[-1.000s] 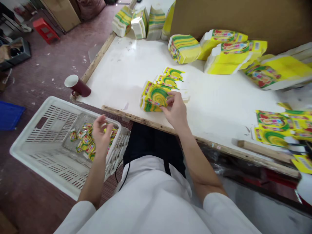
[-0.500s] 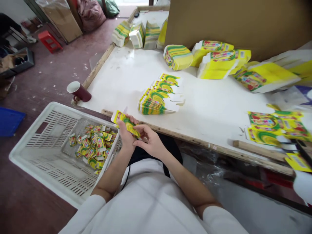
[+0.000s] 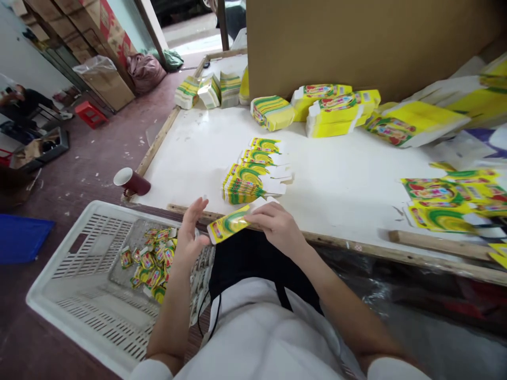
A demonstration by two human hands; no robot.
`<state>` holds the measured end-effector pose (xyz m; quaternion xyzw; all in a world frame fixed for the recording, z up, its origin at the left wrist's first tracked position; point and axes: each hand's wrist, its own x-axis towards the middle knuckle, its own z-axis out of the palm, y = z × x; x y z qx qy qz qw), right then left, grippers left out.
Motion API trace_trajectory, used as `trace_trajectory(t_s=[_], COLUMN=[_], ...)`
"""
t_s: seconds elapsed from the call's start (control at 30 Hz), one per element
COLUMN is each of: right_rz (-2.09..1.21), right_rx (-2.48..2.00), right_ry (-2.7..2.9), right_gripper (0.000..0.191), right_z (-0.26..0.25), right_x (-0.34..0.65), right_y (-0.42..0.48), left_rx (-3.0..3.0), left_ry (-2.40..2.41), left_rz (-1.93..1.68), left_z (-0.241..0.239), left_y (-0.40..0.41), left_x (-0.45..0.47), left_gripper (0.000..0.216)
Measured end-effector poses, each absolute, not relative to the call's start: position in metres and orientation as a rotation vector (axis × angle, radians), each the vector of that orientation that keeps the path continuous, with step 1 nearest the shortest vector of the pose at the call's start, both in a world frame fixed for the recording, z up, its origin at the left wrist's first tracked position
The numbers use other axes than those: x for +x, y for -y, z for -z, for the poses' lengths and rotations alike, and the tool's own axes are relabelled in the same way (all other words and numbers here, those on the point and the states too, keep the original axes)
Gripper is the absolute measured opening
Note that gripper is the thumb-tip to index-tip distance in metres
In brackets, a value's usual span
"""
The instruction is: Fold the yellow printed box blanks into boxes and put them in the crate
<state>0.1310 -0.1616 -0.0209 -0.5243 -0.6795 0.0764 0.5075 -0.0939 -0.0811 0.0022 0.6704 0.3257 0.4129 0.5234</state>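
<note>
My right hand (image 3: 277, 227) pinches one end of a small yellow and green carton (image 3: 229, 224), which looks flat and has white flaps by my fingers. It hangs over the front edge of the table, tilted, its far end pointing toward my left hand. My left hand (image 3: 192, 237) is open, thumb and fingers apart, just beside that end with nothing in it. Beyond the hands a fanned stack of flat cartons (image 3: 245, 182) lies on the white table (image 3: 336, 179). Below my left arm, a white plastic crate (image 3: 91, 264) holds a heap of small filled-out cartons (image 3: 152, 261).
A maroon mug (image 3: 137, 182) stands at the table's left corner. Bundles of yellow cartons (image 3: 332, 113) line the back by a large cardboard sheet (image 3: 356, 47). At right lie more flat cartons (image 3: 439, 216) and a wooden stick (image 3: 435, 244). A person (image 3: 27, 103) sits far left.
Both hands were together on a carton; now they are apart. My left hand has let go and opened, while my right hand has moved right and holds a carton by its flap end.
</note>
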Motion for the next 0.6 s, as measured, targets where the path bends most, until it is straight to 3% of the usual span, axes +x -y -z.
trace_trajectory(t_s=[0.1,0.17,0.27,0.33,0.43,0.6], right_rz=[-0.112,-0.073,-0.052,-0.154,-0.487,-1.478], right_rx=[-1.163,-1.187,-1.273,-1.275,-1.215,-1.01], right_ry=[1.816,1.735,1.433,1.244,0.962,0.539], right_gripper=[0.024,0.025,0.029,0.031,0.044,0.025], right_z=[0.02,0.021,0.024,0.025,0.022,0.021], right_x=[0.124,0.111,0.091,0.086,0.095,0.117], right_y=[0.164,0.167,0.175,0.178,0.176,0.16], left_rx=[1.877,1.943,1.907,1.892,1.999,2.268], left_ry=[-0.785,-0.838,-0.974,-1.023,-1.005,-0.811], left_rz=[-0.614,-0.505,-0.623,-0.716,-0.765,-0.899], left_z=[-0.009,-0.006,0.004,0.008,0.013,0.017], left_y=[0.084,0.09,0.099,0.102,0.105,0.115], left_x=[-0.087,-0.072,-0.053,-0.049,-0.05,-0.053], left_gripper=[0.109,0.095,0.074,0.076,0.082,0.087])
